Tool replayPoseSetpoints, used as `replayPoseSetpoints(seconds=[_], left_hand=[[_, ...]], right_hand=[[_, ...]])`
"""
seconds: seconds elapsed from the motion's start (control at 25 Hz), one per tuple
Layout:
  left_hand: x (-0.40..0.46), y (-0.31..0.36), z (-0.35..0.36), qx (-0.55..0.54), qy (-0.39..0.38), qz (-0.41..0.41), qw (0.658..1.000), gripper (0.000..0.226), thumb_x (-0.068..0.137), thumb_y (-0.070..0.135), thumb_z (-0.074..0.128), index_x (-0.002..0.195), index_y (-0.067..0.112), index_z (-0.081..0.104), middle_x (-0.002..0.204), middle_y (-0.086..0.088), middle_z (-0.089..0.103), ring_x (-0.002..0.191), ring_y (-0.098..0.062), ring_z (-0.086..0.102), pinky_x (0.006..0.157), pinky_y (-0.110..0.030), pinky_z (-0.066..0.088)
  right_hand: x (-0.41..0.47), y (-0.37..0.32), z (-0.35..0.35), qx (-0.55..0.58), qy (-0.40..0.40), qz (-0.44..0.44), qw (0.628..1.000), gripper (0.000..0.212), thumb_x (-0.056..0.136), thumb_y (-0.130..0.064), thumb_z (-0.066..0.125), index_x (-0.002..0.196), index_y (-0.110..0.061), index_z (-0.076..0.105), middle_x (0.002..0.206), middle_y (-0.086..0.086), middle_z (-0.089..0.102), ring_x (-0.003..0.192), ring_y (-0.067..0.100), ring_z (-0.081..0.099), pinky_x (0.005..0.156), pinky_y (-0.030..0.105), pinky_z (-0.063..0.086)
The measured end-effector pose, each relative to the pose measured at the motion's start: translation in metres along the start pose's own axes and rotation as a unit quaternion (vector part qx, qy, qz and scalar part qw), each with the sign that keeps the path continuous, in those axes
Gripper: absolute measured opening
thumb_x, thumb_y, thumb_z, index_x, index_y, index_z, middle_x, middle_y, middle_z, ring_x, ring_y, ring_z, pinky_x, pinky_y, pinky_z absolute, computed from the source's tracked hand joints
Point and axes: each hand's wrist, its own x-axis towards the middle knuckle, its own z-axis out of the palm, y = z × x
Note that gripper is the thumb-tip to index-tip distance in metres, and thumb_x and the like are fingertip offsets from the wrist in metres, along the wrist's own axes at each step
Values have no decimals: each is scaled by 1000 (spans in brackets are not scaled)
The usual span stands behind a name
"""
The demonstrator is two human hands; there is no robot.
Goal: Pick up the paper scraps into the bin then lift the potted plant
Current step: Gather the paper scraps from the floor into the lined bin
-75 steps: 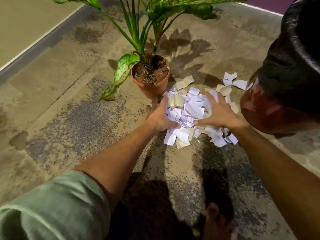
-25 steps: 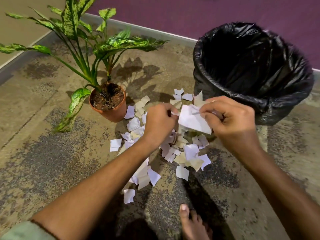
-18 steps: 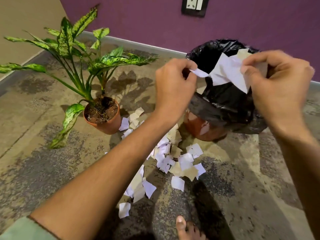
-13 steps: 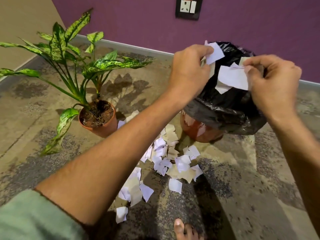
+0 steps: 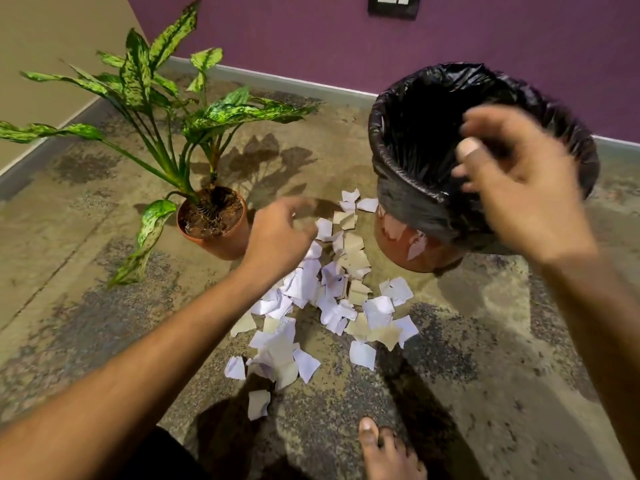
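Observation:
Several white and beige paper scraps (image 5: 325, 299) lie scattered on the floor between the potted plant and the bin. The potted plant (image 5: 216, 223) stands in a terracotta pot at the left, its long speckled leaves spreading out. The bin (image 5: 415, 209), lined with a black bag, stands at the right. My left hand (image 5: 280, 233) hovers low over the far edge of the scraps, fingers curled loosely and empty. My right hand (image 5: 516, 181), blurred, is over the bin's near rim with fingers spread and nothing in it.
A purple wall with a switch plate (image 5: 393, 5) runs behind the bin. A beige wall closes the left side. My bare foot (image 5: 384, 452) rests on the mottled floor just below the scraps.
Both hands let their scraps go over the bin. My left hand has dropped back down to the pile; my right hand has opened above the bin.

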Motion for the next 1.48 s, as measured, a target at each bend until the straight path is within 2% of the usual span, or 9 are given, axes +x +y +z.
replayPoseSetpoints(seconds=[0.12,0.24,0.4,0.52,0.64,0.88,1.04,1.32,1.48], left_hand=[[-26,-58,7,125,-77,-36,989,43,83,12,66,125,20,59,127,-1,61,99,-23,62,83,-24,44],[-36,-105,17,224,-212,-56,950,61,81,10,65,137,20,46,143,-4,47,124,-23,50,97,-29,42],[-55,-141,31,390,-328,-75,857,93,75,23,72,149,26,16,151,-10,25,129,-33,41,101,-39,44],[-64,-150,40,420,-359,-106,827,110,67,33,81,149,26,8,148,-14,20,127,-37,43,98,-41,47],[-76,-154,51,362,-370,-114,848,108,60,31,84,144,19,18,140,-14,24,119,-38,49,93,-41,50],[-72,-155,60,271,-330,-70,901,31,83,12,65,113,10,56,122,-12,47,111,-27,50,85,-30,42],[-57,-153,54,270,-292,-86,914,23,83,0,62,102,11,70,117,-10,62,107,-23,58,76,-20,39],[-35,-131,38,205,-179,-70,960,19,76,-2,68,83,15,73,99,-9,71,93,-22,63,67,-20,40],[-28,-119,29,141,-140,-64,978,25,72,-5,71,77,19,69,95,1,68,89,-16,62,66,-14,40]], right_hand=[[-48,-6,51,-63,-224,10,972,33,90,-39,62,123,-38,58,108,-18,63,88,7,64,85,33,52],[-99,26,116,-162,-443,16,881,57,87,-46,63,139,-37,41,141,-12,48,117,13,54,93,28,42],[-156,68,177,-218,-531,-57,817,91,77,-47,72,149,-32,19,156,-4,16,132,28,41,95,38,47],[-179,74,206,-237,-530,-82,810,105,73,-49,76,151,-32,8,158,5,10,135,35,35,95,47,50],[-187,70,223,-269,-505,-106,813,93,81,-43,70,150,-26,10,155,9,15,131,37,35,89,48,53],[-184,84,223,-235,-432,-117,863,47,82,-3,56,128,-13,55,128,10,53,98,35,62,76,40,52],[-171,91,211,-168,-332,-89,924,41,52,8,70,87,-12,74,82,7,71,65,27,68,55,24,54],[-135,64,177,-72,-234,3,970,45,62,-7,45,95,-6,76,95,10,74,85,27,68,76,25,51],[-81,22,125,-54,-122,-42,990,36,68,3,55,94,-9,76,92,3,74,82,14,65,76,11,43]])
